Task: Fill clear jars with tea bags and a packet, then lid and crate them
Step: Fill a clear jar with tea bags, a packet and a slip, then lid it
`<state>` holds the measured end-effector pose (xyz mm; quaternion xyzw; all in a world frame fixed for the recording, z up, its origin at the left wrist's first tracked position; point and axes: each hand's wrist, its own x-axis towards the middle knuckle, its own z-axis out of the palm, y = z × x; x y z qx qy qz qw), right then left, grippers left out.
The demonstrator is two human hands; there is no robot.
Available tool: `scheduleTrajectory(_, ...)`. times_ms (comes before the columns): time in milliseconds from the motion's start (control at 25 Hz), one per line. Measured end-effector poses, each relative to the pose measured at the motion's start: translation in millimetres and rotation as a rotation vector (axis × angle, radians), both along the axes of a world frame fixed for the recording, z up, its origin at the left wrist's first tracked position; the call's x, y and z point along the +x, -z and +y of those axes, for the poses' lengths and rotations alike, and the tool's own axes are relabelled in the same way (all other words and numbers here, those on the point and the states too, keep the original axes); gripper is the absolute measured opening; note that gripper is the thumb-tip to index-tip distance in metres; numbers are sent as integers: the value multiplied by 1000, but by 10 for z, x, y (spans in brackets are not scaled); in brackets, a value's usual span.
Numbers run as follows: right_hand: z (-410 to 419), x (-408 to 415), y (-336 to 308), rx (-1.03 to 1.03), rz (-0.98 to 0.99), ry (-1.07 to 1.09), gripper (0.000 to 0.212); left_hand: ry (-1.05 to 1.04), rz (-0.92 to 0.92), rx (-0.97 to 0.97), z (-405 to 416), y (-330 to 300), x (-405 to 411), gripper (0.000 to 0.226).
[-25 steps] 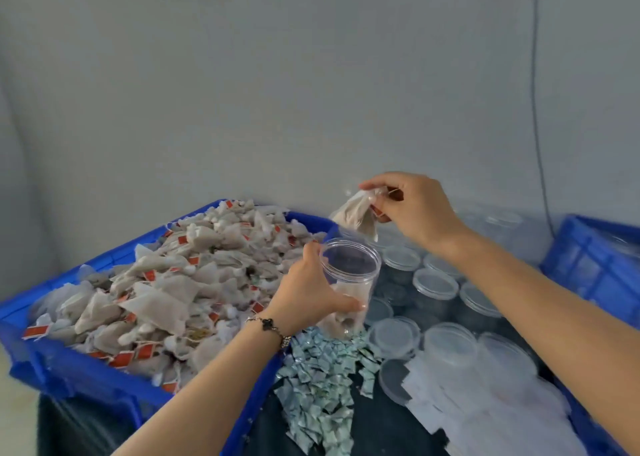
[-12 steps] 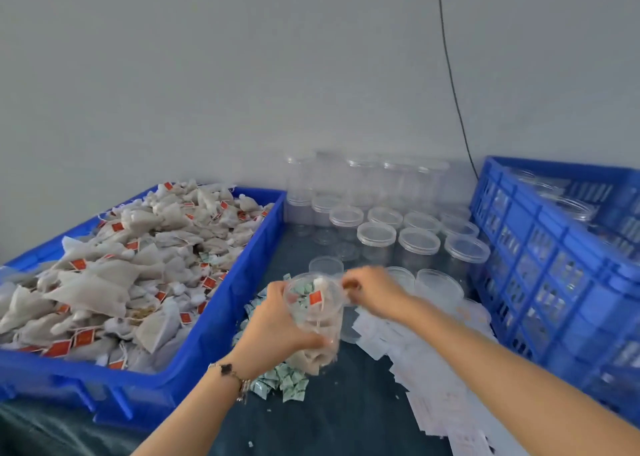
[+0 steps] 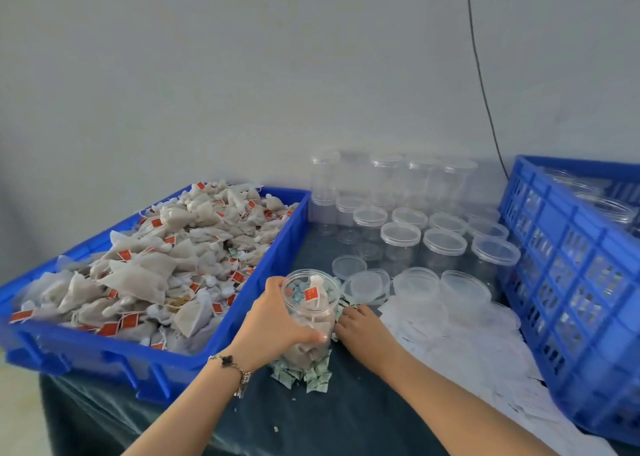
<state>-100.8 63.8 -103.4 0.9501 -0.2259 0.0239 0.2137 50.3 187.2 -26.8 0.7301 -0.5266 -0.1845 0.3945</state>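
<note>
A plain grey wall (image 3: 242, 74) is rising behind the bench, and a thin black cable (image 3: 479, 74) is hanging down it towards the bench's far right corner. A dark, slightly glossy sheet (image 3: 346, 421) is covering the bench top and draping over its near edge in soft folds. A loose heap of white paper slips (image 3: 467, 344) is spreading along the right side, from the middle down to the near right corner. A small pale crumb (image 3: 276, 429) is lying on the sheet close to the near edge. A strip of light floor (image 3: 17, 403) is showing past the near left corner.
</note>
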Motion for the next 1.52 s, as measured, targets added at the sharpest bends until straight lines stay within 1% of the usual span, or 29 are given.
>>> scheduleTrajectory(120, 12, -151, 22, -47, -10, -90, 7, 39, 11, -1, -56, -16, -90, 87)
scheduleTrajectory(160, -3, -234, -35, -52, -60, -110, 6, 55, 18, 1, -77, -17, -118, 87)
scheduleTrajectory(240, -47, -424, -274, -32, -253, -86, 17, 81, 49, 7, -130, -18, -174, 90)
scheduleTrajectory(280, -76, -521, -437, -27, -385, -37, 23, 96, 70, 13, -172, -10, -215, 91)
scheduleTrajectory(320, -101, -607, -608, -15, -515, 12, 24, 111, 94, 21, -218, 8, -263, 91)
scheduleTrajectory(400, -84, -750, -898, -21, -695, 62, 18, 144, 136, 39, -307, 64, -402, 90)
scheduleTrajectory(440, -43, -791, -990, -29, -717, 59, 15, 165, 153, 44, -348, 100, -485, 90)
scheduleTrajectory(480, 6, -831, -1044, -41, -696, 35, 14, 191, 170, 45, -398, 142, -583, 89)
scheduleTrajectory(520, 69, -855, -1067, -56, -634, 11, 14, 213, 186, 43, -441, 193, -668, 87)
scheduleTrajectory(640, 194, -942, -1023, -69, -402, 13, 17, 251, 243, 39, -528, 360, -846, 82)
scheduleTrajectory(720, 192, -996, -994, -54, -330, 45, 16, 252, 264, 61, -530, 490, -901, 88)
scheduleTrajectory(800, 172, -1004, -993, -48, -240, 81, 9, 239, 267, 61, -527, 617, -900, 91)
scheduleTrajectory(880, 123, -975, -928, 74, -118, 92, 24, 225, 251, 56, -524, 662, -887, 88)
scheduleTrajectory(960, 110, -947, -957, 171, -152, 94, 27, 227, 239, 63, -529, 659, -885, 86)
scheduleTrajectory(1080, 52, -936, -1014, 360, -370, 158, 30, 230, 235, 60, -521, 672, -873, 83)
scheduleTrajectory(1120, 42, -933, -1008, 410, -365, 181, 35, 227, 238, 58, -516, 682, -867, 81)
scheduleTrajectory(1160, 44, -931, -983, 447, -308, 211, 44, 229, 245, 55, -515, 691, -865, 79)
scheduleTrajectory(1240, 103, -900, -896, 501, -118, 257, 62, 234, 247, 49, -515, 712, -851, 74)
scheduleTrajectory(1280, 129, -889, -862, 527, -64, 253, 67, 233, 248, 48, -514, 717, -850, 72)
scheduleTrajectory(1320, 141, -892, -865, 568, -79, 236, 70, 232, 250, 49, -510, 713, -849, 71)
scheduleTrajectory(1360, 131, -921, -903, 620, -173, 224, 69, 233, 249, 51, -509, 703, -848, 72)
scheduleTrajectory(1400, 97, -982, -943, 641, -330, 213, 66, 233, 246, 57, -508, 693, -854, 74)
scheduleTrajectory(1480, 11, -1189, -1005, 557, -640, 226, 52, 227, 241, 64, -508, 677, -855, 79)
scheduleTrajectory(1520, -18, -1318, -986, 509, -735, 263, 47, 228, 240, 64, -507, 678, -856, 80)
